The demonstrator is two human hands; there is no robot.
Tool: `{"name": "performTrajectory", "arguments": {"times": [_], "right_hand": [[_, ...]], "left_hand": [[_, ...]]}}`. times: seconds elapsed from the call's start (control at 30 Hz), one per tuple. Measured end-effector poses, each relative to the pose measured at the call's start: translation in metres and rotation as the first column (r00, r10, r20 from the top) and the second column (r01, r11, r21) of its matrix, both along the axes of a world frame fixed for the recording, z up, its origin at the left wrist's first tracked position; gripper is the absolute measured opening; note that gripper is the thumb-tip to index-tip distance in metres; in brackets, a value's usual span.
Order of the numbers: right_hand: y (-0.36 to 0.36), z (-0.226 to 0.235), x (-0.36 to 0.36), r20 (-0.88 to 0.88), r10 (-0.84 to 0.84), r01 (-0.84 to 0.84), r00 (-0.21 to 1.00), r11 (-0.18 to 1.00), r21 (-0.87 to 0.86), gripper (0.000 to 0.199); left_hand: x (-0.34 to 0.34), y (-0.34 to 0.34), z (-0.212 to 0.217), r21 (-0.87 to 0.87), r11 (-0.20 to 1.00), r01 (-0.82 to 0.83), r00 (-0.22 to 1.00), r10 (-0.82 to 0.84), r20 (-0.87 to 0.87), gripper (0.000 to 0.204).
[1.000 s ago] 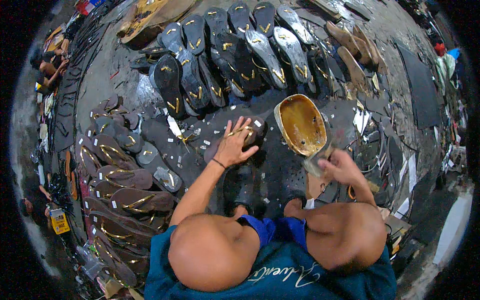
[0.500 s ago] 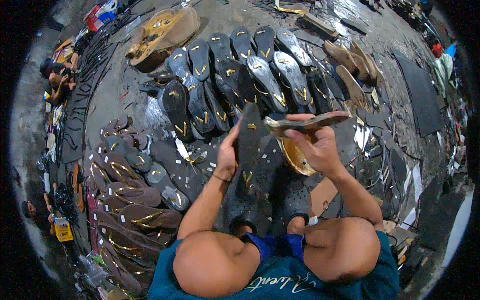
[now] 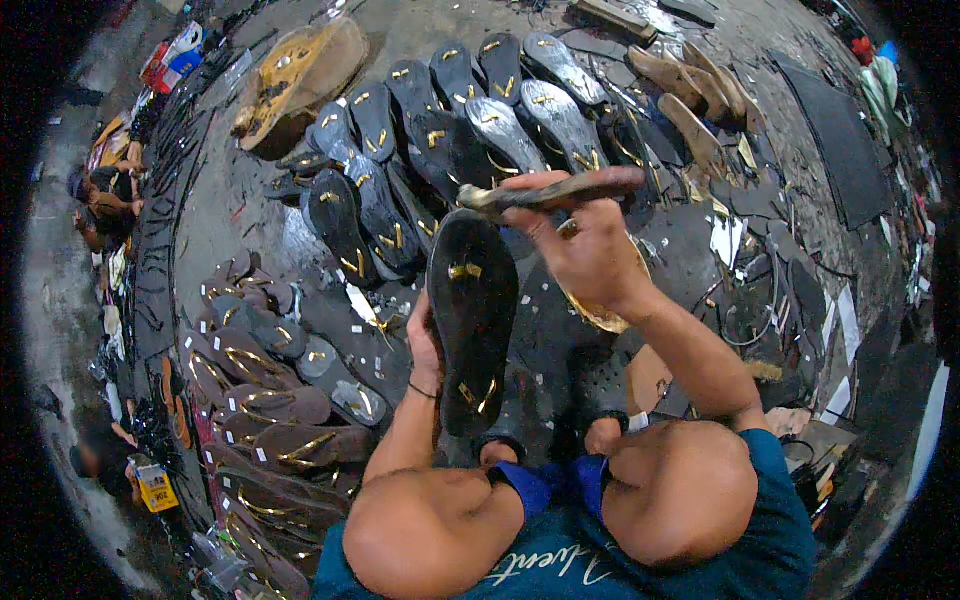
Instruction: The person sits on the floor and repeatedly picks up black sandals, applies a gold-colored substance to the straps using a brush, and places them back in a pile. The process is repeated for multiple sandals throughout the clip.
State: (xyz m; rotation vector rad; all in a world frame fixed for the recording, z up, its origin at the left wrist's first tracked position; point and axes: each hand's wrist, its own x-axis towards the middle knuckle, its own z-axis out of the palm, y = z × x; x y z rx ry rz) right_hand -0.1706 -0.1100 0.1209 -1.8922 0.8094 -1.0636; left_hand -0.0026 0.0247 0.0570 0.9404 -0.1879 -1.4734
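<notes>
My left hand (image 3: 424, 337) grips a black sandal sole (image 3: 470, 310) with small gold strap tabs, holding it upright by its left edge in front of my knees. My right hand (image 3: 585, 245) is raised above it and is closed around a second, brownish sandal sole (image 3: 560, 190) held flat and seen edge-on. Just under that hand peeks the rim of a yellowish bowl-like pan (image 3: 600, 312), mostly hidden by my forearm.
Rows of black soles with gold tabs (image 3: 430, 150) lie fanned out on the grey floor ahead. Finished brown sandals (image 3: 270, 430) are stacked at lower left. A large tan sole-shaped board (image 3: 300, 75) lies at upper left. Another person (image 3: 105, 205) sits far left. Scraps litter the right side.
My left hand has picked the black sole off the floor and raised it. My right hand lifted the other sole from low at the right up over the pan.
</notes>
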Motion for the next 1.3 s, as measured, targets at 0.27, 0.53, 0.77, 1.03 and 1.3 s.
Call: {"name": "performTrajectory", "arguments": {"times": [0.27, 0.53, 0.77, 1.03, 1.3], "right_hand": [[0.026, -0.003, 0.005, -0.007, 0.174, -0.174, 0.985, 0.976, -0.131, 0.027], [-0.02, -0.009, 0.004, -0.018, -0.041, 0.039, 0.999, 0.995, -0.095, 0.015], [0.076, -0.022, -0.015, 0.079, 0.303, -0.313, 0.95, 0.929, 0.197, 0.026], [0.032, -0.089, -0.102, -0.368, -0.3, 0.35, 0.88, 0.934, 0.076, 0.022], [0.057, -0.06, -0.146, -0.603, -0.374, 0.365, 0.704, 0.92, -0.144, 0.025]], "left_hand": [[-0.006, 0.007, -0.007, -0.013, 0.998, 0.06, 0.989, -0.057, 0.133, 0.057], [0.012, 0.005, -0.007, -0.309, 0.951, -0.014, 0.902, -0.121, -0.415, 0.056], [0.042, -0.01, -0.033, -0.153, 0.966, -0.207, 0.978, 0.204, -0.038, 0.046], [0.025, 0.07, -0.05, 0.352, 0.913, -0.207, 0.969, 0.142, 0.201, 0.045], [0.024, 0.122, -0.05, 0.455, 0.888, -0.058, 0.992, -0.001, 0.128, 0.046]]}}
